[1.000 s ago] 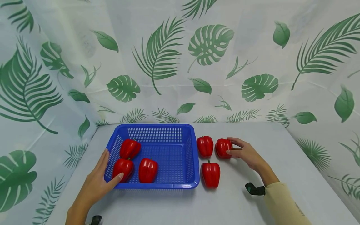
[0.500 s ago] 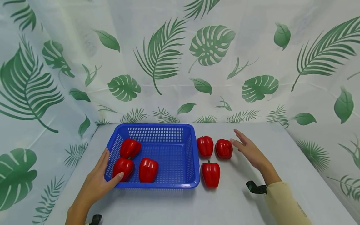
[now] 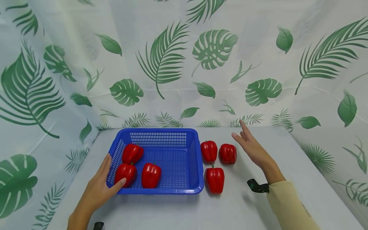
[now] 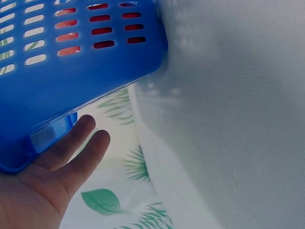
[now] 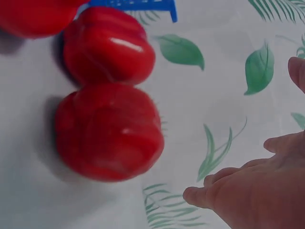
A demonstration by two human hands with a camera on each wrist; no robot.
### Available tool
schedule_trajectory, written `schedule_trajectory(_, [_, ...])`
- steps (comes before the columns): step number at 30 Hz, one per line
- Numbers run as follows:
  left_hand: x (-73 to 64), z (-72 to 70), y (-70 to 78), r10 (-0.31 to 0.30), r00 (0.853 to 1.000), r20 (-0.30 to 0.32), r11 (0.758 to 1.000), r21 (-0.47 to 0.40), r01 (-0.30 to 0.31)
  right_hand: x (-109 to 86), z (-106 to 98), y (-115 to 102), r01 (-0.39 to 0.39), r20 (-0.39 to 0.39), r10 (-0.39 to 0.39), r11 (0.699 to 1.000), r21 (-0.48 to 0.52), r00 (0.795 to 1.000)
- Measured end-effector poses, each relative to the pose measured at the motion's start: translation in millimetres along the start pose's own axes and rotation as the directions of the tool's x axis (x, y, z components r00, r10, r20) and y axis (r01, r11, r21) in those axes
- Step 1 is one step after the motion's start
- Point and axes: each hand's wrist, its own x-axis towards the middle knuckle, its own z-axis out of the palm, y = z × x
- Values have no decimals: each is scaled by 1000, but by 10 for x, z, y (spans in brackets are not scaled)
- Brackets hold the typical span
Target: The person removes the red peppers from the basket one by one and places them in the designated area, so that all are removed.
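Right hand (image 3: 253, 149) lifted off the rightmost red pepper (image 3: 228, 154) it touched a second ago, fingers extended, pepper on the table (image 3: 227, 210), left hand (image 3: 97, 191) straight-fingered against the blue basket (image 3: 161, 191).

The left hand (image 3: 96, 190) is partly hiding the near left corner of the basket (image 3: 161, 191). Right of the basket, the frame is cutting off a sleeve (image 3: 286, 201), its mark (image 3: 305, 209) too small to read, and, in the right wrist view, one red pepper (image 5: 35, 16).

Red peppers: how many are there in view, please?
6: three peppers in the blue basket, two at left, one near the front middle; three on the table to its right.
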Motion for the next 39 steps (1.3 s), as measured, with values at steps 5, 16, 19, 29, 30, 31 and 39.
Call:
schedule_trajectory(5, [-11,1,-6,-4,1000,-1,1000,10,4,19,99,-136,40,9,-40,999,19,999])
schedule_trajectory(16, [-11,-5,10,-15,1000,1,1000,7,15,103,445,-433,116,45,-116,993,20,992])
schedule_trajectory(19, [-18,-5,9,-14,1000,4,1000,2,14,145,579,-488,133,71,-136,990,39,988])
schedule_trajectory(29, [-18,21,17,-15,1000,1,1000,-6,15,237,978,-747,162,174,-182,979,120,968])
schedule_trajectory(30, [-11,20,22,-9,1000,-4,1000,-5,9,247,1011,-775,161,186,-185,978,135,965])
schedule_trajectory(31, [-6,18,26,-4,1000,-10,1000,-4,4,260,1044,-800,161,199,-189,976,150,962])
schedule_trajectory(39, [-2,3,35,-7,1000,-10,1000,-6,7,340,1326,-964,174,280,-228,963,206,932])
